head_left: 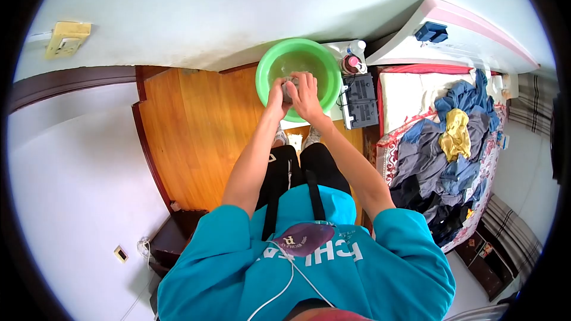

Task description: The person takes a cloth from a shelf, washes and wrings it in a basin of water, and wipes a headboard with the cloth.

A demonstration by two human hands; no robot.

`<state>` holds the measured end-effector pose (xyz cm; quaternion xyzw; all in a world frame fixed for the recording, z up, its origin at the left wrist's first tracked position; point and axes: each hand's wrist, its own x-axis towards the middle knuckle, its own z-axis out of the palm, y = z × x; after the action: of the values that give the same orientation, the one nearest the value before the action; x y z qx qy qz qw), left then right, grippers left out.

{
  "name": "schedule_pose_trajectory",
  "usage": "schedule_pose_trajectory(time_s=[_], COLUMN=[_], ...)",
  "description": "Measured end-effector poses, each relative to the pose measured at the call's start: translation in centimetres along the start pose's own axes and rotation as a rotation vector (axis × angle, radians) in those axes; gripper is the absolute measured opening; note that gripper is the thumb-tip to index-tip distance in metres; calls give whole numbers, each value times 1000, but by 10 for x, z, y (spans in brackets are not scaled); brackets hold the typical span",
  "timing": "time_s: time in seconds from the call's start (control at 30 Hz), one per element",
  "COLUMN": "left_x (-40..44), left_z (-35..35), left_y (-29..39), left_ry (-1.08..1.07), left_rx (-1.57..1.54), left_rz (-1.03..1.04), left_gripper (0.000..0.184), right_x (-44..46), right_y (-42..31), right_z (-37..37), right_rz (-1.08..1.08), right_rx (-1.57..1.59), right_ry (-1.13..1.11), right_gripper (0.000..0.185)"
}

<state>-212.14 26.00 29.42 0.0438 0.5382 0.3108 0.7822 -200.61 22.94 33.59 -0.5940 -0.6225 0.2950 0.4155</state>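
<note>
A green plastic basin [266,65] with water-like liquid inside stands in front of me by the wall. Above its near half, both hands are pressed round a small wadded grey cloth [288,90]. My left hand [277,96] closes on its left side. My right hand [305,96] covers its right side, with the fingers bent over the top. Most of the cloth is hidden by the hands, so its exact kind does not show.
Right of the basin are a dark grey case [360,101] and bottles [355,56]. A bed [410,92] farther right bears piled clothes [428,145] and a yellow cloth [455,134]. Wooden flooring [196,137] lies to the left. A white cord [275,294] hangs across my shirt.
</note>
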Motion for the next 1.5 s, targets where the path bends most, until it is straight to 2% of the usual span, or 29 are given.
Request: schedule_pose_trajectory(time_s=[0.13, 0.23, 0.3, 0.4, 0.6, 0.83, 1.17, 1.27, 1.33, 1.47, 1.5], left_x=[-25, -16, -8, -3, 5, -3, -11, -17, -29, -68, -68], left_z=[36, 38, 38, 39, 35, 41, 44, 34, 31, 32, 19], left_y=[13, 10, 8, 9, 6, 7, 7, 17, 29, 31, 26], left_ry=[102, 122, 45, 99, 145, 157, 224, 210, 172, 152, 118], left_rx=[29, -58, -120, -113, -133, -164, -24, 84, 327, 261, 292], left_rz=[9, 41, 85, 78, 48, 130, 288, 223, 215, 224, 259], left_gripper=[43, 33, 22, 14, 13, 7, 14, 22, 29, 31, 27], right_x=[4, 10, 14, 16, 16, 17, 18, 19, 16, 5, -2], right_y=[-6, -7, -8, -12, -10, -9, -13, -26, -35, -44, -33], right_z=[3, 3, 2, -5, -1, 0, -7, -13, -20, -28, -23], right_rz=[12, 53, 34, 81, 217, 186, 145, 156, 181, 164, 164], right_rx=[-200, -195, -164, -160, -176, -170, -112, -44, 15, -61, 8], right_ry=[84, 100, 100, 71, 21, 26, 14, 27, 49, 162, 100], right_gripper=[23, 21, 21, 22, 24, 25, 23, 22, 23, 30, 29])
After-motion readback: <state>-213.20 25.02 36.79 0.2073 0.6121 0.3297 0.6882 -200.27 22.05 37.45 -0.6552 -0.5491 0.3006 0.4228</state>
